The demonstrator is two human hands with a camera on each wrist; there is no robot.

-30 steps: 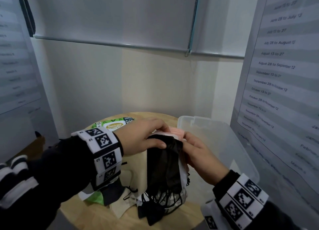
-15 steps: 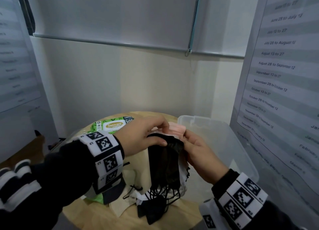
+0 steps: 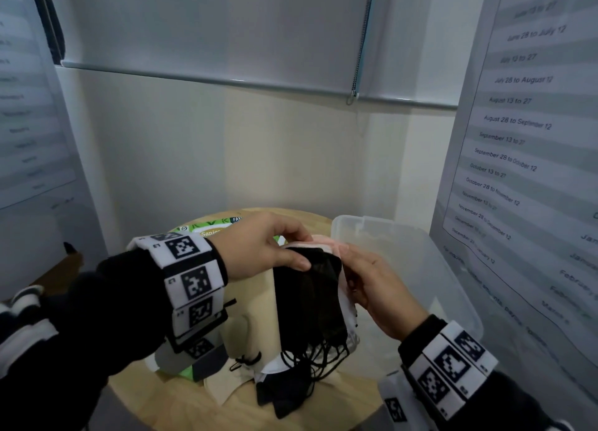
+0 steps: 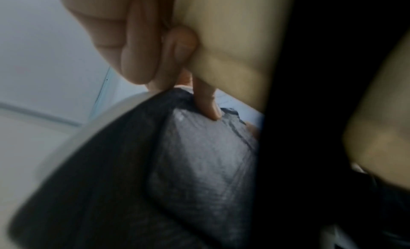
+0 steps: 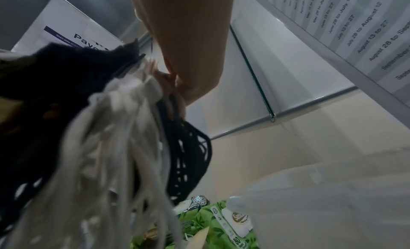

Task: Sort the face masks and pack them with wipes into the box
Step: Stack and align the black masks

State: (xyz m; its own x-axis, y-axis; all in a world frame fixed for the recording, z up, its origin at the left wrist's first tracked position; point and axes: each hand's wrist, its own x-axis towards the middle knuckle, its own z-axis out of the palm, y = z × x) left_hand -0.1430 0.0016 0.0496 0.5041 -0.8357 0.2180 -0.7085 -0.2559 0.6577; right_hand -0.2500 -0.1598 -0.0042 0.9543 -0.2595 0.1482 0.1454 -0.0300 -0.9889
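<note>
Both hands hold up a stack of face masks (image 3: 310, 304) above the round wooden table (image 3: 181, 401): black ones in front, white and pink ones behind, ear loops hanging down. My left hand (image 3: 275, 252) pinches the top edge of the stack from the left, thumb on a black mask (image 4: 199, 156). My right hand (image 3: 365, 281) grips the stack's right side, its fingers curled behind the masks (image 5: 124, 130). A green pack of wipes (image 3: 210, 231) lies on the table behind my left hand, seen also in the right wrist view as the wipes pack (image 5: 221, 223). The clear plastic box (image 3: 420, 268) stands to the right.
Loose beige and black masks (image 3: 284, 395) lie on the table below the stack, with another green pack (image 3: 187, 372) under my left wrist. A wall poster (image 3: 524, 171) stands close on the right, behind the box. A window blind hangs above.
The stack of masks has stayed up in both hands. My left forearm rose slightly and its fingers shifted along the top edge.
</note>
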